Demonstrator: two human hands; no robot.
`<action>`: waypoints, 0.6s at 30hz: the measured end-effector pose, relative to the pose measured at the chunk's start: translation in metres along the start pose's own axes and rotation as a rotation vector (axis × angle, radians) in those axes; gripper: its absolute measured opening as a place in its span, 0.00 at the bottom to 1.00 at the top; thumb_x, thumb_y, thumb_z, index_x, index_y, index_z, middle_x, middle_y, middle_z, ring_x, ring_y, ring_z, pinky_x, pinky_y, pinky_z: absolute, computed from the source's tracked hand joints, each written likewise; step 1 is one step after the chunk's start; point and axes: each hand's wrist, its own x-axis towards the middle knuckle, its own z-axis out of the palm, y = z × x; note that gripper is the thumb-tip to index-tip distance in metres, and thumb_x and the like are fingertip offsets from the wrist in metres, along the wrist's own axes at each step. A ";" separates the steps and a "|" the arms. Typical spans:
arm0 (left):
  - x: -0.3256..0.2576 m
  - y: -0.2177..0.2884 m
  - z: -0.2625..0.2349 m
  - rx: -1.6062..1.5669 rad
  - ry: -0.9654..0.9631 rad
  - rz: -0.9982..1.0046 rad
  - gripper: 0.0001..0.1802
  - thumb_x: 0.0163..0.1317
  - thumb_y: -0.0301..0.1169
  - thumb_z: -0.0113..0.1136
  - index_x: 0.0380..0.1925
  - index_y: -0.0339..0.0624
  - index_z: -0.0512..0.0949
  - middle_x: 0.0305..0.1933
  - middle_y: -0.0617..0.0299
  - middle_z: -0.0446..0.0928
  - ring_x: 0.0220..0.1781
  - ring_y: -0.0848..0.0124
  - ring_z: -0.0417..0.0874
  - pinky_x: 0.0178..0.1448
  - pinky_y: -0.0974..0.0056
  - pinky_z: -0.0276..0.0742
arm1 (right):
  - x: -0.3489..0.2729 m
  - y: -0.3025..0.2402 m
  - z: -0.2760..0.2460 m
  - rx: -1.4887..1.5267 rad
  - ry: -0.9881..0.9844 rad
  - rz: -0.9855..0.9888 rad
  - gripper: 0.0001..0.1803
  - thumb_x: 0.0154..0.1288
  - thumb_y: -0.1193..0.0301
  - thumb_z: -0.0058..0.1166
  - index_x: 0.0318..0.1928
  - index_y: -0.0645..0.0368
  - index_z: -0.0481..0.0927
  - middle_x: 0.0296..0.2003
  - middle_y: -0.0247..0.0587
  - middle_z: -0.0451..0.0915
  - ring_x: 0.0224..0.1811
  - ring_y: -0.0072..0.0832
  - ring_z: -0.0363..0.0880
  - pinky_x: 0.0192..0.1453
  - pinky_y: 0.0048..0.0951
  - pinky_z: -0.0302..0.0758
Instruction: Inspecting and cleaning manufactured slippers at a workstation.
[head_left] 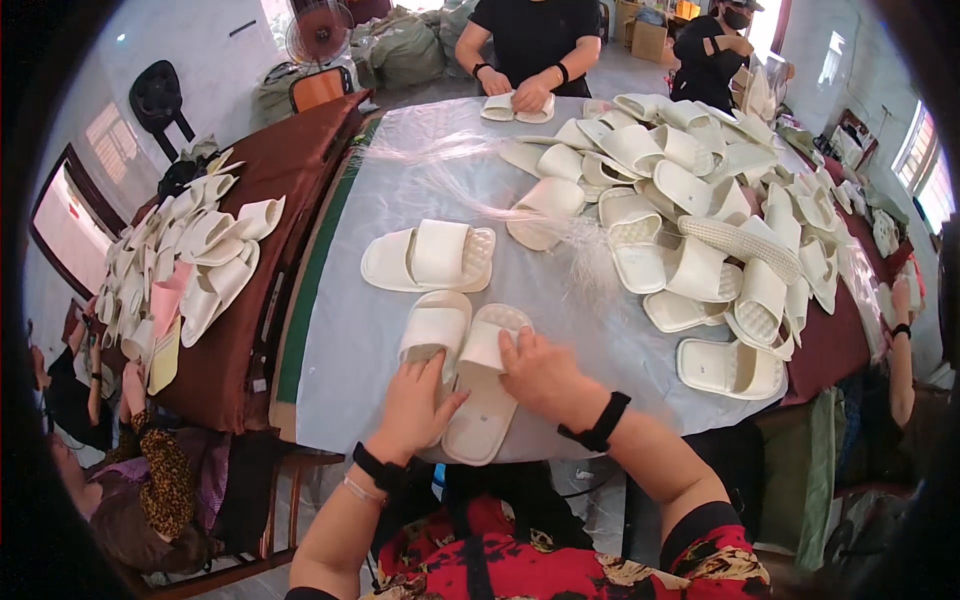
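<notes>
A pair of cream slide slippers lies side by side at the table's near edge, toes toward me. My left hand (pixel 406 408) holds the left slipper (pixel 434 328) by its near end, fingertips just below the strap and thumb toward its mate. On the right slipper (pixel 478 425), my right hand (pixel 548 378) grips the right side of the strap; its thumb is partly hidden. Just beyond the pair, a single slipper (pixel 435 256) lies sideways, touching neither hand. Another slipper (pixel 730 368) rests at the right, near the table edge.
A big heap of cream slippers (pixel 690 170) covers the table's right side. Loose clear plastic strands (pixel 440 150) lie across the grey sheet (pixel 345 350). Opposite me, a person (pixel 535 50) handles slippers. More slippers (pixel 200 235) cover a brown table (pixel 285 160) at left, with people beside it.
</notes>
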 end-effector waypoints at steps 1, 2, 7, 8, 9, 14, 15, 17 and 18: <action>0.001 0.002 0.001 -0.008 -0.010 -0.001 0.32 0.55 0.38 0.65 0.55 0.30 0.69 0.46 0.42 0.73 0.50 0.47 0.72 0.54 0.52 0.69 | 0.005 -0.002 0.002 0.002 -0.011 0.007 0.29 0.59 0.63 0.54 0.57 0.69 0.70 0.43 0.53 0.74 0.39 0.42 0.79 0.36 0.39 0.78; 0.000 0.004 0.000 -0.010 -0.018 -0.038 0.31 0.55 0.38 0.65 0.54 0.30 0.69 0.47 0.43 0.72 0.49 0.47 0.72 0.54 0.51 0.69 | 0.010 -0.004 0.004 0.008 -0.005 -0.025 0.30 0.60 0.61 0.54 0.57 0.69 0.70 0.42 0.52 0.74 0.39 0.40 0.78 0.35 0.37 0.78; 0.017 -0.015 0.008 -0.061 -0.024 -0.240 0.19 0.54 0.38 0.65 0.40 0.34 0.77 0.37 0.44 0.78 0.38 0.49 0.78 0.41 0.51 0.74 | 0.028 0.014 -0.015 0.104 0.061 -0.158 0.27 0.62 0.55 0.54 0.51 0.66 0.75 0.38 0.48 0.76 0.38 0.37 0.77 0.34 0.36 0.78; 0.021 -0.019 0.011 -0.002 0.086 -0.129 0.15 0.54 0.36 0.64 0.34 0.35 0.79 0.29 0.46 0.79 0.30 0.51 0.80 0.34 0.52 0.75 | 0.035 0.029 -0.025 0.128 0.054 -0.136 0.24 0.61 0.54 0.55 0.45 0.64 0.77 0.36 0.46 0.77 0.38 0.37 0.77 0.34 0.36 0.78; 0.022 -0.021 0.012 0.004 0.085 -0.143 0.15 0.54 0.36 0.64 0.34 0.35 0.79 0.29 0.46 0.79 0.30 0.51 0.80 0.34 0.52 0.75 | 0.044 0.043 -0.032 0.157 0.048 -0.119 0.21 0.61 0.54 0.55 0.39 0.62 0.79 0.34 0.44 0.78 0.38 0.37 0.77 0.34 0.35 0.77; 0.031 -0.018 0.017 -0.064 0.065 -0.179 0.11 0.51 0.34 0.65 0.29 0.36 0.80 0.22 0.51 0.79 0.22 0.54 0.80 0.29 0.56 0.76 | 0.082 0.101 -0.044 -0.119 0.166 0.173 0.11 0.59 0.64 0.57 0.25 0.58 0.79 0.26 0.41 0.80 0.33 0.36 0.80 0.32 0.35 0.78; 0.032 -0.019 0.020 -0.071 0.068 -0.175 0.11 0.51 0.34 0.65 0.29 0.36 0.80 0.22 0.51 0.79 0.22 0.54 0.80 0.29 0.56 0.76 | 0.084 0.109 -0.034 -0.127 0.165 0.175 0.11 0.59 0.64 0.57 0.25 0.58 0.79 0.26 0.41 0.80 0.33 0.36 0.80 0.32 0.35 0.78; 0.032 -0.020 0.023 -0.107 0.073 -0.181 0.11 0.50 0.33 0.65 0.29 0.36 0.80 0.23 0.51 0.79 0.23 0.55 0.80 0.29 0.57 0.76 | 0.091 0.119 -0.016 -0.175 0.110 0.171 0.05 0.54 0.72 0.55 0.24 0.58 0.78 0.24 0.42 0.80 0.29 0.38 0.81 0.30 0.36 0.78; 0.032 -0.020 0.023 -0.110 0.079 -0.181 0.11 0.50 0.33 0.65 0.29 0.36 0.80 0.23 0.51 0.79 0.23 0.55 0.80 0.29 0.57 0.76 | 0.091 0.121 -0.015 -0.180 0.111 0.167 0.05 0.54 0.72 0.55 0.24 0.58 0.78 0.24 0.42 0.80 0.29 0.38 0.81 0.30 0.36 0.78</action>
